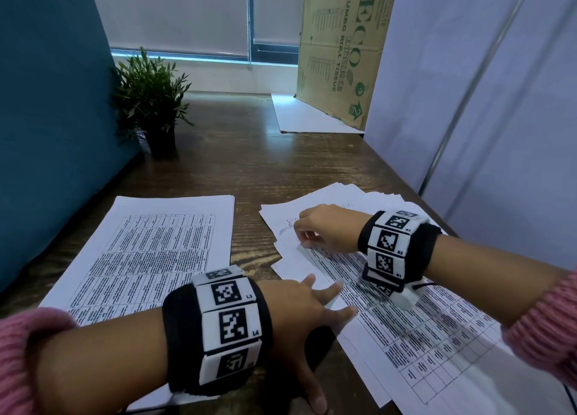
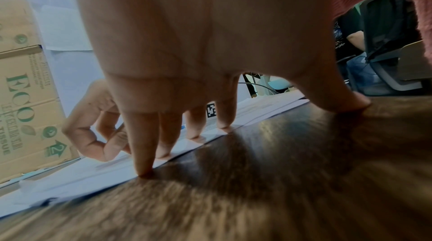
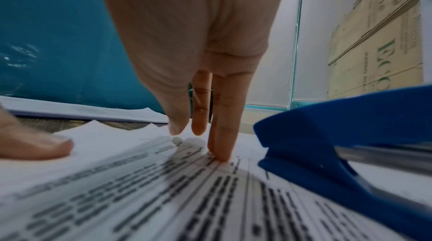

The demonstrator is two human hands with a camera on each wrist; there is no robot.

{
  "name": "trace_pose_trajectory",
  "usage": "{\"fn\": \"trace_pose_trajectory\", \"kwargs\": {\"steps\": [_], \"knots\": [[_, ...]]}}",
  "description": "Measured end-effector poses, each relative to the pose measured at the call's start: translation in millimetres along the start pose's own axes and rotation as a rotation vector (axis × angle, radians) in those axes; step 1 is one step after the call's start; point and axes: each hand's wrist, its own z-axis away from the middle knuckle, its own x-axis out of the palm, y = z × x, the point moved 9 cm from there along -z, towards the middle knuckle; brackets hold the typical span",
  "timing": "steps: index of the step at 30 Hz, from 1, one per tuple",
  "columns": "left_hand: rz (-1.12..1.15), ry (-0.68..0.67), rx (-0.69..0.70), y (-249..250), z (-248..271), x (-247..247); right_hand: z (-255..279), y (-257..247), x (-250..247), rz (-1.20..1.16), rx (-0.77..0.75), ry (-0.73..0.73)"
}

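Loose sheets (image 1: pixel 390 321) lie fanned on table (image 1: pixel 249 158), right of neat stack (image 1: pixel 150 252). Left hand (image 1: pixel 299 308), fingers spread straight, pins their near edge against sliding. Right hand (image 1: pixel 324 230) pinches a far corner, probably peeling one off.

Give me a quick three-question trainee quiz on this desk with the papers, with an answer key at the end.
1. True or false: the left hand presses straight fingers on the loose sheets.
2. Which blue thing lies beside the right hand? A mug, B stapler, C scissors.
3. Fill in: the neat stack lies to the person's ___ of the loose sheets.
Key: 1 true; 2 B; 3 left.
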Motion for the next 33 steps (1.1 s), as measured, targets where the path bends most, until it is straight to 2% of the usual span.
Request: {"fn": "trace_pose_trajectory", "kwargs": {"steps": [5,10,14,21,29,33], "knots": [[-0.006,-0.001,0.004,0.1,0.5,-0.2,-0.9,-11.0,5.0,0.115,-0.035,-0.044],[-0.014,-0.006,0.002,0.0,-0.4,0.7,0.0,-32.6,9.9,0.427,-0.131,-0.143],[-0.018,-0.011,0.000,-0.5,-0.7,0.4,1.2,-35.3,10.0,0.441,-0.138,-0.138],[-0.013,-0.007,-0.004,0.1,-0.9,0.2,-1.3,-16.6,3.9,0.218,-0.005,-0.028],[-0.011,0.009,-0.003,-0.6,-1.5,0.9,2.5,17.2,-5.1,-0.246,0.196,0.075],[-0.008,0.004,-0.007,-1.1,-1.2,1.2,5.1,36.2,-5.4,-0.394,0.273,0.119]]}}
